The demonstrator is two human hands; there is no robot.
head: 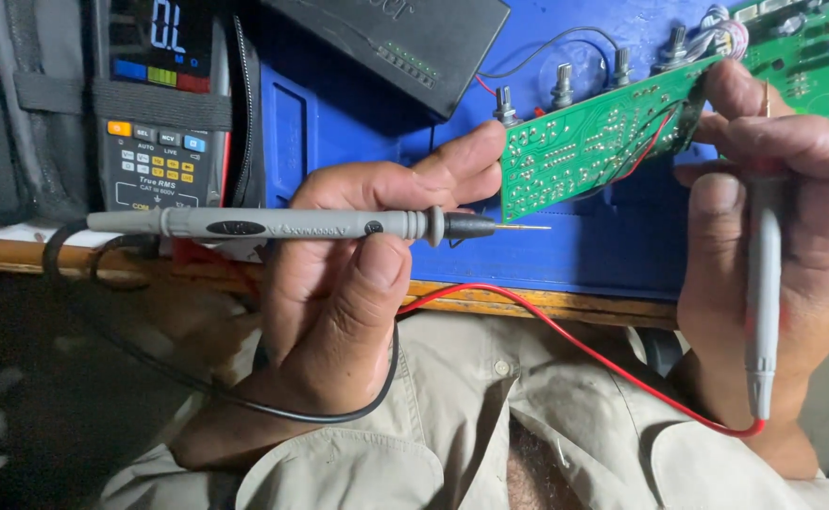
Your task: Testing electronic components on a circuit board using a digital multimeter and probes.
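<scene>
Left hand [358, 283], centre frame: clamped on grey test probe [273, 224], tip just short of green circuit board [594, 142], index finger touching board edge. Right hand [773, 189], right frame: closed on board and second probe [762, 283]. Multimeter [158, 104] upper left.

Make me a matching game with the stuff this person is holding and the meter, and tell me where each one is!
Things:
1. green circuit board
2. probe with black wire
3. probe with red wire
4. multimeter

Places:
A. upright in the right hand
B. standing at the top left, screen lit
C. lying sideways in the left hand
D. pinched between both hands at its two ends

Pairs: 1-D, 2-C, 3-A, 4-B
</scene>
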